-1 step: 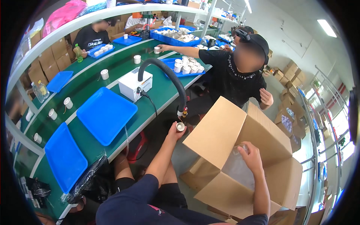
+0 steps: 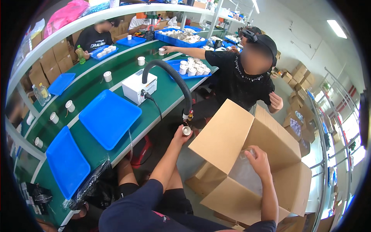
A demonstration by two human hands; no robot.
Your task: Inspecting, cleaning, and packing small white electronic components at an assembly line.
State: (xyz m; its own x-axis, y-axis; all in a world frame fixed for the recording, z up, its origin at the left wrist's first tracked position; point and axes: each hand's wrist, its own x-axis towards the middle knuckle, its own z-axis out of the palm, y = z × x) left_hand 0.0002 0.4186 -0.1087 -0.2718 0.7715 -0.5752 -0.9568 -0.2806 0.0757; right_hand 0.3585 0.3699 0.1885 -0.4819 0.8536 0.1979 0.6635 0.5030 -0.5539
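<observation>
In my left hand [image 2: 180,136] is a small white cup-shaped part [image 2: 186,131], its round opening turned up. That hand is closed around it, just below the nozzle end [image 2: 188,116] of a black flexible hose [image 2: 180,79]. The hose arches from a white box-shaped machine [image 2: 135,91] on the bench. My right hand [image 2: 259,161] is over an open cardboard box [image 2: 222,137], fingers closed on the edge of a clear plastic bag [image 2: 244,170] that lines it. What lies in the bag cannot be made out.
The green bench [image 2: 170,104] carries two blue trays [image 2: 110,120] nearby and a row of white cups [image 2: 107,76] farther back. Across it, a co-worker [image 2: 241,73] in black reaches to a cup beside a tray of cups [image 2: 193,73]. A metal rack stands at the right.
My left hand and the white cup-shaped part have shifted very slightly to the right. The co-worker's lowered hand has moved a little. My right hand stays at the bag.
</observation>
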